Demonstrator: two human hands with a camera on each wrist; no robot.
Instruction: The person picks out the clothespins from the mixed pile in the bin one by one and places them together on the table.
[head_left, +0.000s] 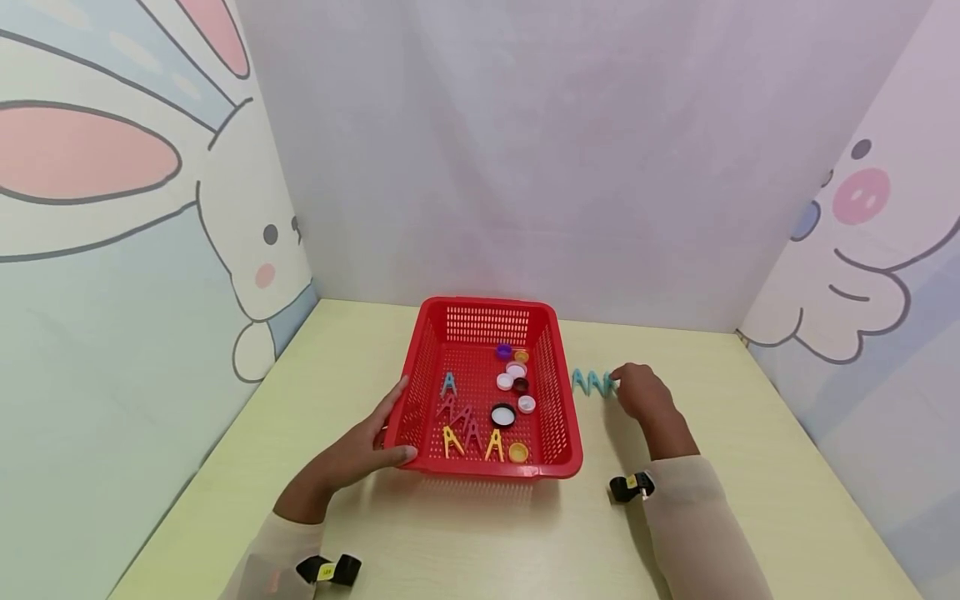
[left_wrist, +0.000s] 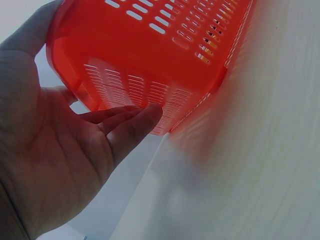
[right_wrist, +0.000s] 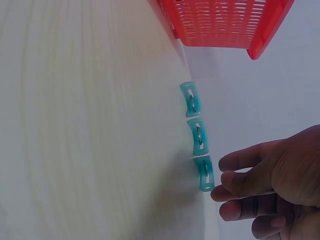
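Observation:
A red plastic basket point(head_left: 483, 471) stands on the table, tilted in no clear way. My left hand point(head_left: 352, 450) grips its near left corner, thumb over the rim and fingers along the outer side wall point(left_wrist: 140, 85). To the right of the basket, three teal clothespins point(head_left: 594, 382) stand in a row. My right hand point(head_left: 647, 392) is at the rightmost clothespin point(right_wrist: 205, 173). In the right wrist view its fingertips point(right_wrist: 227, 178) are bent loosely beside that clothespin, with nothing between them; whether they touch it I cannot tell.
Inside the basket lie a blue clothespin point(head_left: 448, 384), yellow clothespins point(head_left: 494, 445), pink clothespins point(head_left: 472, 433) and several bottle caps point(head_left: 503, 415). Walls point(head_left: 487, 167) border the pale table point(head_left: 480, 542) at the back and both sides.

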